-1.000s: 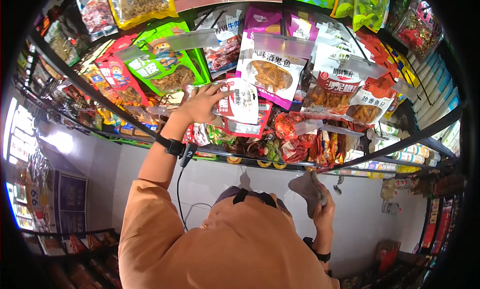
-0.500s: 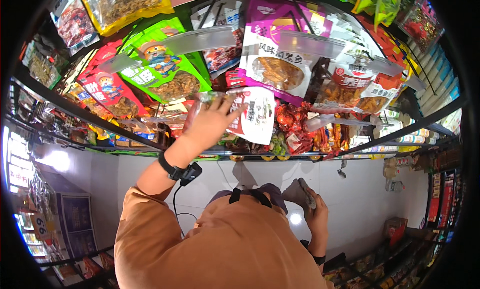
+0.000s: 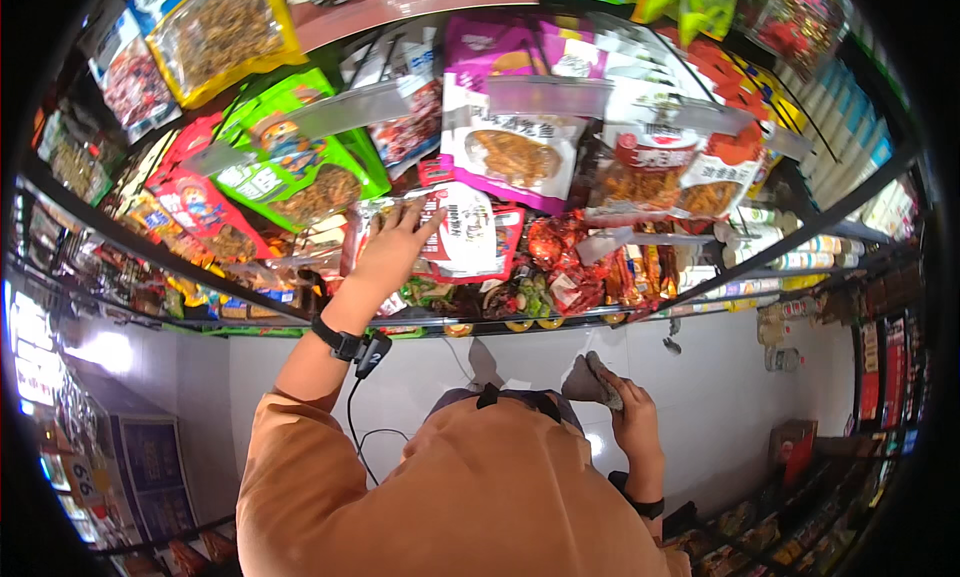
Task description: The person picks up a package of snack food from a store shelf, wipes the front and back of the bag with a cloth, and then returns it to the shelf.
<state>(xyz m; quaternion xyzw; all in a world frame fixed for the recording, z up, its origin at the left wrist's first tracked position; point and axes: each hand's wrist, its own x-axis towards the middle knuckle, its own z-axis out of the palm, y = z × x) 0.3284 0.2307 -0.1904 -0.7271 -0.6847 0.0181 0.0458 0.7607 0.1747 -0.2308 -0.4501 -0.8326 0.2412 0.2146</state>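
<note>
Lowered slightly, the white-and-red plastic snack pouch (image 3: 474, 225) is partly covered by the nearer left hand (image 3: 392, 251), white end exposed rightward, grip unclear

Clearance: open over the floor, cramped among the packets.
Passable over pale floor (image 3: 725, 407) in front of the shelving, beside the right hand (image 3: 634, 419). Barred at either side by slanting black bars (image 3: 815, 224), low down by a black shelf edge (image 3: 560, 324). Hemmed about the left hand (image 3: 393, 254) by red-and-white pack (image 3: 468, 232), green bag (image 3: 290, 172), purple-and-white pouch (image 3: 520, 155); screened higher up by clear plastic strips (image 3: 550, 95).
</note>
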